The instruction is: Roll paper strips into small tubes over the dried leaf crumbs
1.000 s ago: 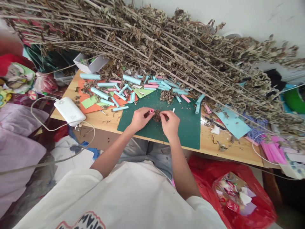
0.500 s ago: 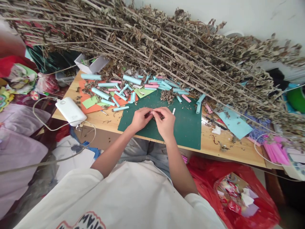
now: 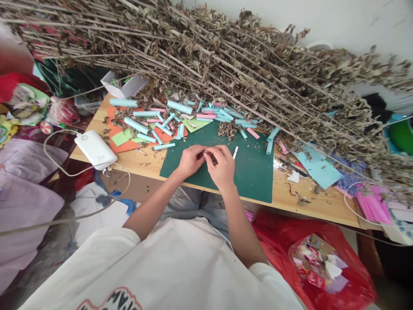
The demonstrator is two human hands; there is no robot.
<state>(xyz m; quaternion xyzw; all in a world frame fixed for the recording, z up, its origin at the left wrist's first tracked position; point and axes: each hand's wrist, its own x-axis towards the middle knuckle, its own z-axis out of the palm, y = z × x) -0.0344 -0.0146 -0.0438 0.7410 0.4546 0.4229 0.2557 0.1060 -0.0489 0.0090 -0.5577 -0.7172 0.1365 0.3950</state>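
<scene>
My left hand (image 3: 191, 161) and my right hand (image 3: 222, 166) meet fingertip to fingertip above the green cutting mat (image 3: 251, 176). Both are closed in a pinch. Something small and dark, perhaps dried leaf, shows faintly between the fingers, but most of it is hidden and I cannot name it. A narrow white strip (image 3: 235, 152) lies on the mat just beyond my right hand. Past my fingertips is a small heap of crumbled dry leaves (image 3: 227, 129). Rolled blue paper tubes (image 3: 179, 107) and pink paper tubes (image 3: 253, 133) lie scattered along the mat's far edge.
Long dried leafy stalks (image 3: 206, 64) cover the back of the wooden table (image 3: 151, 161). A white power bank (image 3: 96, 149) with a cable lies at the left. To the right are a blue paper sheet (image 3: 318, 165) and a black pen (image 3: 293, 167). Below hangs a red bag (image 3: 351, 262) of scraps.
My right hand has shifted slightly left and turned a little, uncovering more of the white strip. My left hand stays almost where it was, fingertips still together with the right.
</scene>
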